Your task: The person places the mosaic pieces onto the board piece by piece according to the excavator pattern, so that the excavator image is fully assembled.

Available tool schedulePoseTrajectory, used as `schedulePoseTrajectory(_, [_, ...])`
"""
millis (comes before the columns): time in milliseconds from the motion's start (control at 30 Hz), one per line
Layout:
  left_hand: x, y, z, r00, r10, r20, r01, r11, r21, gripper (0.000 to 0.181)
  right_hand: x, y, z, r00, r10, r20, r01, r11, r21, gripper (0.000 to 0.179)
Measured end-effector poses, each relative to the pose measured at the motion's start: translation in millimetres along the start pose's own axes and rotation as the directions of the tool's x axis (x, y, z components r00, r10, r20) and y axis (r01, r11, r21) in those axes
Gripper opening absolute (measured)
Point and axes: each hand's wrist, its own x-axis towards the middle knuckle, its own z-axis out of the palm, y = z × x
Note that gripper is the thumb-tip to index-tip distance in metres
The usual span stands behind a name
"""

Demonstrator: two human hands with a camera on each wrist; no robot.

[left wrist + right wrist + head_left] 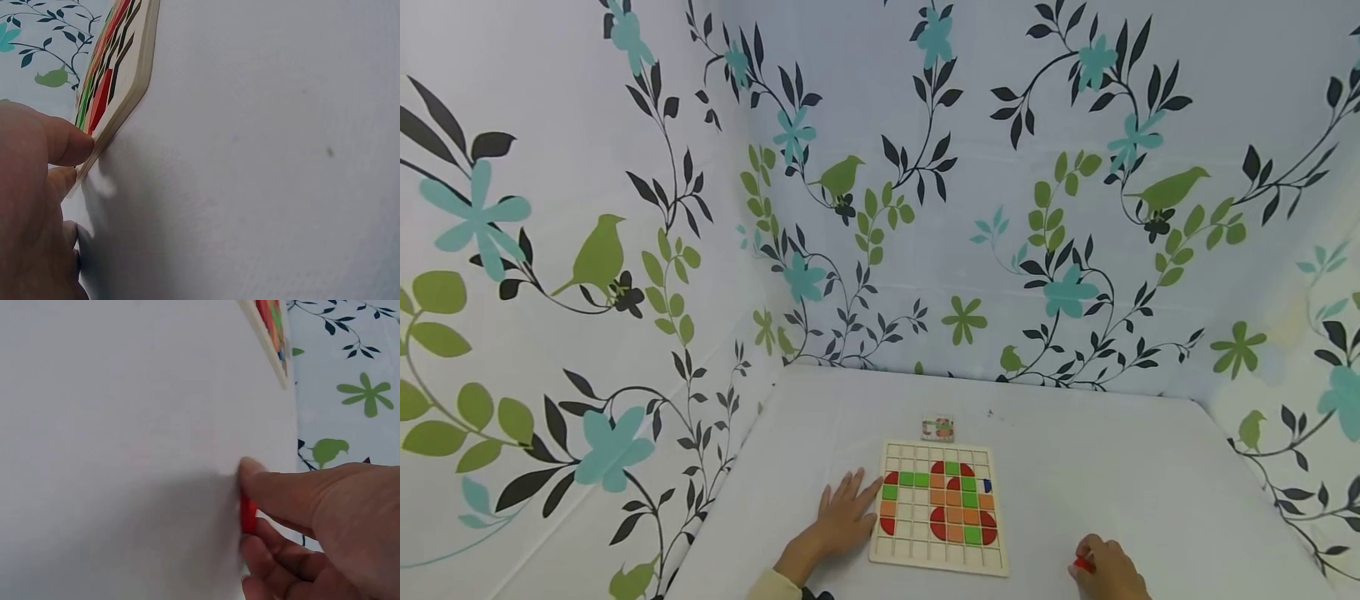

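A square wooden grid board (934,568) lies on the white table, its cells partly filled with red, green and orange pieces. One dark blue piece (987,485) sits near its right side. My left hand (844,518) rests at the board's left edge with the fingers spread; in the left wrist view, the thumb (74,142) touches the rim. Off to the right of the board, my right hand (1111,570) pinches a small red piece (248,515) between thumb and fingers, low over the table.
Behind the board stands a small picture card (937,427) with a coloured pattern. White tablecloth (1060,450) covers the table. A cloth with leaves, birds and flowers (964,319) hangs at the back and both sides.
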Motion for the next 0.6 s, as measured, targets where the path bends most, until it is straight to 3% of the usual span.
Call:
schedulePoseTrajectory(200, [-1.0, 0.3, -0.1, 1.000, 0.006, -0.003, -0.006, 1.000, -0.008, 0.059, 1.9, -9, 3, 0.999, -0.024, -0.027, 0.025, 0.998, 0.049, 0.028])
schedulePoseTrajectory(600, [5.2, -8.4, 11.5, 0.999, -0.005, -0.032, 0.004, 0.999, -0.035, 0.060, 7.8, -15, 7, 0.989, -0.075, -0.127, 0.075, 0.997, -0.005, 0.023])
